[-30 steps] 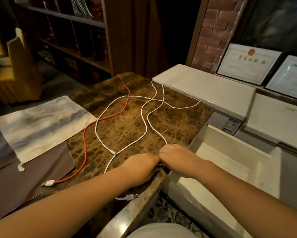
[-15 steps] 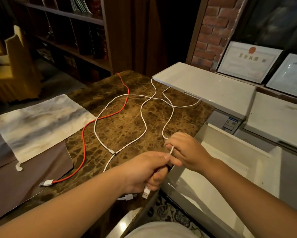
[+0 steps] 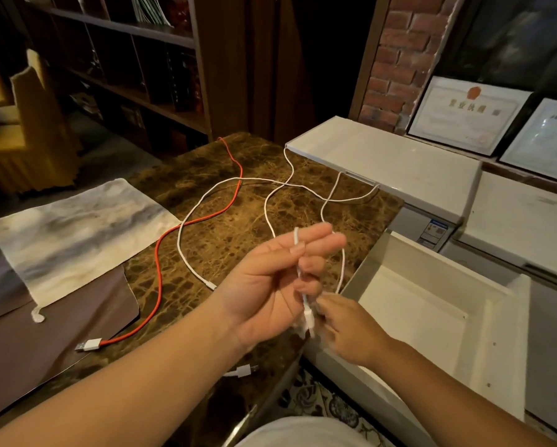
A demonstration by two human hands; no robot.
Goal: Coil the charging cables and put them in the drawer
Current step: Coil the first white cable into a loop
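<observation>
Over the near edge of the brown marble table (image 3: 238, 221) my left hand (image 3: 270, 282) is raised palm up. A white charging cable (image 3: 325, 204) loops over its outstretched fingers and is held there. Just below, my right hand (image 3: 348, 327) pinches the same cable near its plug end. From my hands the cable trails back across the table to the white cabinet. A second white cable (image 3: 186, 253) and a red cable (image 3: 157, 253) with a white USB plug lie loose on the table. Another white plug (image 3: 243, 371) hangs at the table edge. The white drawer (image 3: 415, 253) stands open at my right.
A grey-white cloth (image 3: 70, 233) lies on a brown mat (image 3: 45, 343) at the left. A white cabinet top (image 3: 383, 156) borders the table at the right, with framed certificates (image 3: 464, 114) behind it. Bookshelves (image 3: 125, 75) stand beyond the table.
Both hands have lifted off the table edge with the white cable. My left hand has turned palm up with the cable over its fingers, and my right hand has dropped below it.
</observation>
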